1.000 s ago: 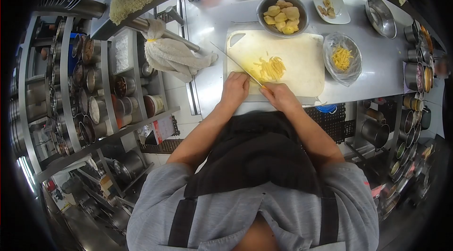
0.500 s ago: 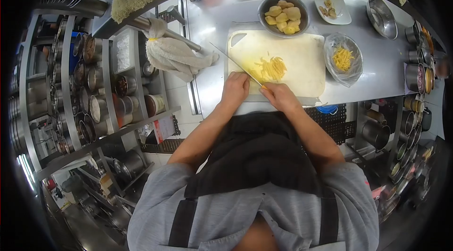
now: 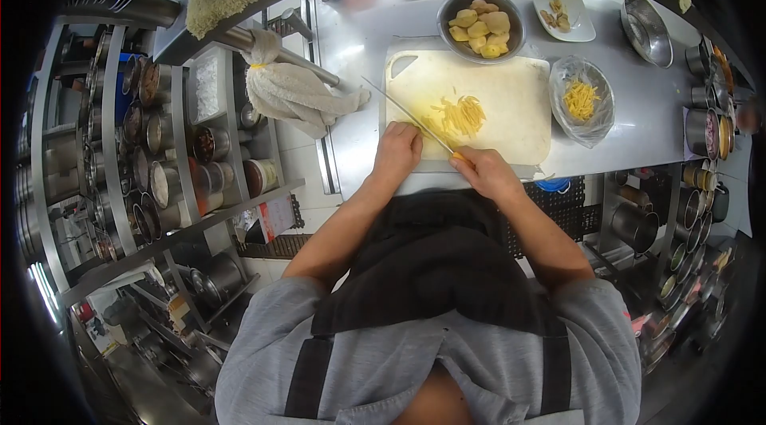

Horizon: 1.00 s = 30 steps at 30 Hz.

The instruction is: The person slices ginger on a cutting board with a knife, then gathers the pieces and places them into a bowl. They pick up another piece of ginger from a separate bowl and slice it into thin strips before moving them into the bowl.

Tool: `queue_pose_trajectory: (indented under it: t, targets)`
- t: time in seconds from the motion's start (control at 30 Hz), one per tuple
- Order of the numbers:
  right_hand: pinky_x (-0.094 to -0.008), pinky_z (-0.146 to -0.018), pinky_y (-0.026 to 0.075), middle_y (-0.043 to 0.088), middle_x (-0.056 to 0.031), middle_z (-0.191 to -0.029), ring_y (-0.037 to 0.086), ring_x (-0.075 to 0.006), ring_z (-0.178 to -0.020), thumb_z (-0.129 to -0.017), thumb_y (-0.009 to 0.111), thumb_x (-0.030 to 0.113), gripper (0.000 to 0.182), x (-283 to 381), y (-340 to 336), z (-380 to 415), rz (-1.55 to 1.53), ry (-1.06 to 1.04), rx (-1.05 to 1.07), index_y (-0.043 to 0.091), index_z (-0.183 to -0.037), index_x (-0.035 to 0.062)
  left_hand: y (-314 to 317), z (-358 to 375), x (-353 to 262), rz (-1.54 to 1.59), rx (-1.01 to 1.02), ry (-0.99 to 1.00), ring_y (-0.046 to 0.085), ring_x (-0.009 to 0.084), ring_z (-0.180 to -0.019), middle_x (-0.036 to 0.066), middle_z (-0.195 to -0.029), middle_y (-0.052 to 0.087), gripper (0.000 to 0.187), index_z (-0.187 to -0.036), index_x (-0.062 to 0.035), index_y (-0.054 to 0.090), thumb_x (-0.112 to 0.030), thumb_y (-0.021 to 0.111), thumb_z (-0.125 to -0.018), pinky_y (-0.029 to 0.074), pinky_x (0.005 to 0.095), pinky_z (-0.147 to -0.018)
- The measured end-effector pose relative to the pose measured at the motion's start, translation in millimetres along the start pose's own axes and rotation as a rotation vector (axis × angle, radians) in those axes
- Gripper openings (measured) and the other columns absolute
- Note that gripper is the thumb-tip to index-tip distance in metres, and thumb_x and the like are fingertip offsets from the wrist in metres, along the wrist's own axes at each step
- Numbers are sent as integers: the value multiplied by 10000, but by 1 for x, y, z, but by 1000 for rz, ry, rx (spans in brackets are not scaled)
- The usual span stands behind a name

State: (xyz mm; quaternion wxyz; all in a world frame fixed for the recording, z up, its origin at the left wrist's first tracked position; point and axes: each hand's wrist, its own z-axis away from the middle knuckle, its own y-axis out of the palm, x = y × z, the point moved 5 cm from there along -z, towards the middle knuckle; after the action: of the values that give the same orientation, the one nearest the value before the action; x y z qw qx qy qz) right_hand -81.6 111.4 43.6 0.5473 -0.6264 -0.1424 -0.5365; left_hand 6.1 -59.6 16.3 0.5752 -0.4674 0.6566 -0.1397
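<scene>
My right hand point(image 3: 485, 170) is closed round the yellow handle of a long knife point(image 3: 407, 115), whose blade slants up and left over the white cutting board point(image 3: 511, 98). Beside the blade, at the board's lower left, my left hand point(image 3: 397, 152) has its fingers curled and pressed together; whatever they hold is hidden. Thin yellow strips point(image 3: 463, 115) lie in a loose pile on the board, right of the blade. More yellow strips point(image 3: 581, 99) fill part of a plastic-lined bowl point(image 3: 600, 128) to the right of the board.
Behind the board is a metal bowl point(image 3: 447, 32) of peeled yellow pieces. A white dish point(image 3: 582, 26) with scraps and a steel bowl point(image 3: 648, 30) stand farther right. A towel point(image 3: 295, 90) hangs at the left. Shelves of pots flank the table.
My right hand has moved slightly right and down, drawing the knife back with it. My left hand has hardly moved.
</scene>
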Motion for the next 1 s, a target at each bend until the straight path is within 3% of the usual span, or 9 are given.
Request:
queue_pose_trajectory:
  t: [0.13,0.23,0.5,0.73,1.0]
  targets:
    - [-503,-684,485,642,-243,-768,621,-444,-757,-950,621,229,222,-9,13,-11,18,-33,23,643,-935,9,2,-1,1,8,-16,27,589,358,-806,152,-811,626,48,-775,-11,625,26,652,-760,502,441,-736]
    - [-499,-681,488,642,-241,-767,623,-438,-749,-947,622,224,217,-4,24,-30,60,-158,-75,643,-924,9,5,0,2,-32,31,16,586,358,-800,155,-808,624,49,-774,-10,626,28,652,-757,504,441,-735]
    - [-489,-676,490,641,-237,-760,625,-430,-738,-951,622,225,213,-1,18,-25,-22,-26,-70,644,-942,12,-6,-1,18,-55,-44,-92,617,367,-832,158,-861,665,71,-856,-15,666,-5,678,-787,515,452,-752]
    - [-494,-689,489,641,-243,-764,629,-435,-755,-962,608,236,229,2,15,-13,-3,23,-2,641,-955,9,0,-6,15,-50,43,-25,618,355,-836,139,-865,670,67,-845,-14,666,-3,679,-780,517,438,-753]
    - [-496,-691,486,646,-242,-792,625,-438,-771,-957,615,219,219,-3,32,-28,-41,-88,-141,645,-956,2,-1,-7,14,-37,61,23,619,351,-838,131,-871,669,57,-828,-15,665,-3,679,-773,521,431,-755]
